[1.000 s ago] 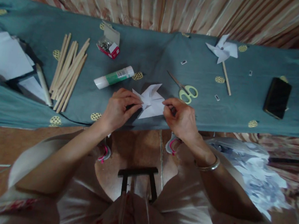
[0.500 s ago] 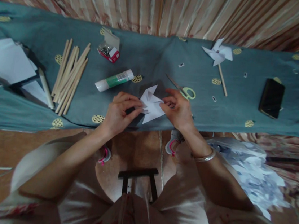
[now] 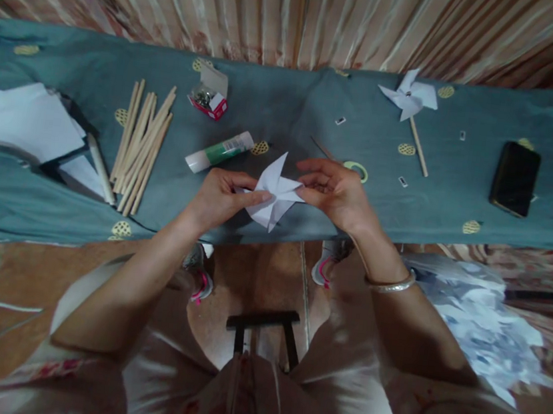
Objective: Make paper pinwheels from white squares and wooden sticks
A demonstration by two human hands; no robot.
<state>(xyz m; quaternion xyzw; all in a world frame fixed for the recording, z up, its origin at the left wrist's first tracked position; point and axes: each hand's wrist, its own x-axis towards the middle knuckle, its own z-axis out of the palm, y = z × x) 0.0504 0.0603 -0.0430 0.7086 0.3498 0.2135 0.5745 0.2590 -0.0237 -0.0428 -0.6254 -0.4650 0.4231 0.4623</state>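
Between my hands is a white folded paper pinwheel (image 3: 277, 200), without a stick, above the near side of the table. My left hand (image 3: 221, 200) is closed on it, the thumb pressed on top near the centre. With thumb and fingers, my right hand (image 3: 336, 194) pinches the tip of its right blade. Just beyond my left hand lies a glue stick (image 3: 219, 151). Behind my right hand lie scissors (image 3: 355, 170) with pale green handles, partly hidden by the hand.
Wooden sticks (image 3: 142, 150) and white paper sheets (image 3: 25, 119) lie on the left. An open red box (image 3: 209, 98) of small metal pieces stands farther back. To the right are a finished pinwheel (image 3: 409, 97) on a stick and a black phone (image 3: 515, 177). A plastic bag (image 3: 479, 319) is below.
The pinwheel has turned in my hands, and its blades now stand out more. My left thumb has moved onto its centre. The whole view has shifted slightly, with the table things appearing farther right.
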